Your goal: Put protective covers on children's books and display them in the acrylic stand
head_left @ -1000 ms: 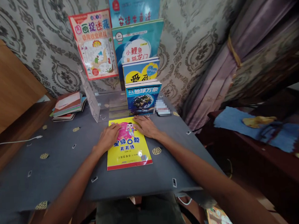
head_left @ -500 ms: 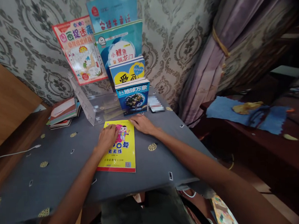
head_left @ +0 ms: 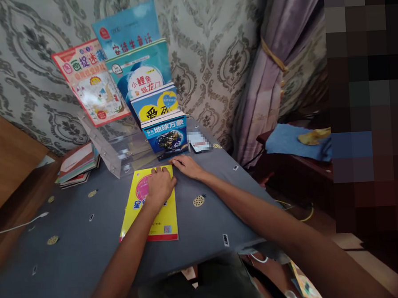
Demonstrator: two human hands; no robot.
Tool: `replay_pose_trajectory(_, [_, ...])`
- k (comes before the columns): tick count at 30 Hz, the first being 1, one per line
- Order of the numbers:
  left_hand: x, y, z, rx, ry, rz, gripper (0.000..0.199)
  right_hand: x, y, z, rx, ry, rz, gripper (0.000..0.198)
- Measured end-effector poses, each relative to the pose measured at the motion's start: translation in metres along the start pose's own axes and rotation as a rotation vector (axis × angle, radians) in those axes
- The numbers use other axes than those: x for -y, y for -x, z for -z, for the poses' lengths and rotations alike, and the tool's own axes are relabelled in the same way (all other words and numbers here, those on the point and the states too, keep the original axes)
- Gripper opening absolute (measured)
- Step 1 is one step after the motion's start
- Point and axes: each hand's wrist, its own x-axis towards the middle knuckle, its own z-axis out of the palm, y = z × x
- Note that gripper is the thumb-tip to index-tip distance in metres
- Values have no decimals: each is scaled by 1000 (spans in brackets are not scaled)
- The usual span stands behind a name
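Near, soft grey printed cloth covers the counter (head_left: 208, 231) and could bunch if pushed. On it the thin, glossy yellow book (head_left: 140, 187) lies flat, its slick cover liable to slide under uneven pressure. The left hand (head_left: 161, 186) rests on its far right part, fingers loosely bent, unclenched; the right hand (head_left: 187, 166) lies by its far right corner, fingers relaxed, gripping nothing visible. Beyond, a stiff, clear plastic rack (head_left: 100, 147) carries stepped books (head_left: 168, 139); a knock could topple them.
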Motion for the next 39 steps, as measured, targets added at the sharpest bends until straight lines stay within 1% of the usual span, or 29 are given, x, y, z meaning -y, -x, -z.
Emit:
replay_pose_trajectory(6, [-4, -3, 3, 17, -7, 23, 38, -3, 0, 1, -65, -122, -33, 32])
replay_pose_trajectory(11, [1, -4, 9, 52, 12, 87, 42, -6, -1, 1, -97, -237, -70, 32])
replay_pose_trajectory(16, [5, -4, 12, 55, 36, 92, 42, -7, -3, 1, -122, -311, -85, 31])
replay_pose_trajectory(25, [5, 0, 16, 59, 34, 98, 43, -9, -3, 0, -141, -337, -80, 31])
replay_pose_trajectory(31, [7, -1, 14, 49, 32, 91, 43, -15, -5, -3, -151, -394, -86, 35])
replay_pose_trajectory(39, [6, -1, 12, 39, 34, 90, 45, -13, -3, -3, -169, -418, -23, 40])
